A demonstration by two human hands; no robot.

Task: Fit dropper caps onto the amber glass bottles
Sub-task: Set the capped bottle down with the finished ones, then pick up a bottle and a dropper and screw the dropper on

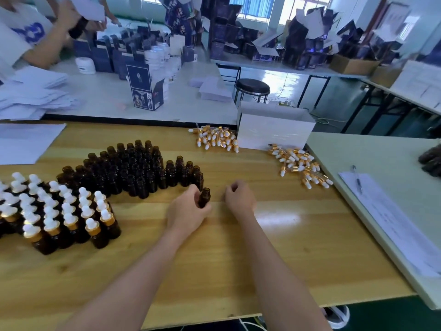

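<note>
My left hand (pixel 188 211) grips one uncapped amber bottle (pixel 205 197) just in front of a dense cluster of open amber bottles (pixel 133 168) on the wooden table. My right hand (pixel 239 198) hovers beside it to the right, fingers curled, with nothing visibly in them. Capped bottles (pixel 59 211) with white bulbs and gold collars stand in rows at the left. Loose dropper caps lie in two piles: one (pixel 218 138) at the back centre and another (pixel 298 164) at the back right.
A white box (pixel 274 130) stands behind the cap piles. A pale green table (pixel 372 163) with papers and a pen (pixel 358 179) adjoins on the right. White sheets (pixel 26 142) lie at the far left. Another person works at the back table among dark cartons.
</note>
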